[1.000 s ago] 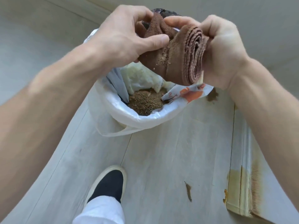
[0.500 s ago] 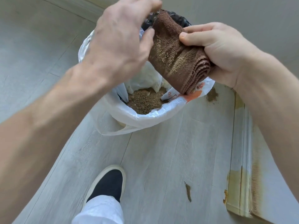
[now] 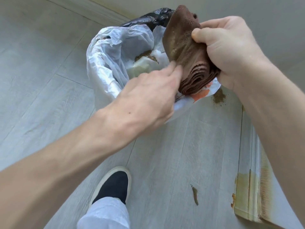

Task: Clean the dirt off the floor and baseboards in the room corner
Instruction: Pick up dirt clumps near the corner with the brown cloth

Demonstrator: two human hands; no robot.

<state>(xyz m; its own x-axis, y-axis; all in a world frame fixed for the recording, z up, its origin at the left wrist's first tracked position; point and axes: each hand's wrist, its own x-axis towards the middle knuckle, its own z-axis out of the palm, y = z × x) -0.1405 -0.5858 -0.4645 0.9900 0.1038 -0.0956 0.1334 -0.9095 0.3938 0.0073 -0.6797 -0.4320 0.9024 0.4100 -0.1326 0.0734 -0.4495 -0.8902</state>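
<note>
My right hand point(image 3: 226, 47) grips a folded brown cloth point(image 3: 183, 47) dusted with pale dirt, holding it above an open white plastic bag point(image 3: 105, 63). My left hand point(image 3: 148, 98) is below the cloth with its fingertips brushing the cloth's lower edge; its fingers are blurred. Brown dirt point(image 3: 145, 56) lies inside the bag. A patch of dirt point(image 3: 218, 98) sits on the grey floor beside the bag. A dark streak point(image 3: 195, 195) marks the floor lower down. The baseboard point(image 3: 247, 187) at the right carries yellow-brown stains.
A black bag point(image 3: 153, 18) lies behind the white one near the room corner. My foot in a black shoe point(image 3: 113, 185) stands on the grey plank floor point(image 3: 41, 96). The wall rises on the right.
My left hand has dropped from the top of the cloth to its lower edge, brushing down its face. The cloth has been turned more upright over the bag.
</note>
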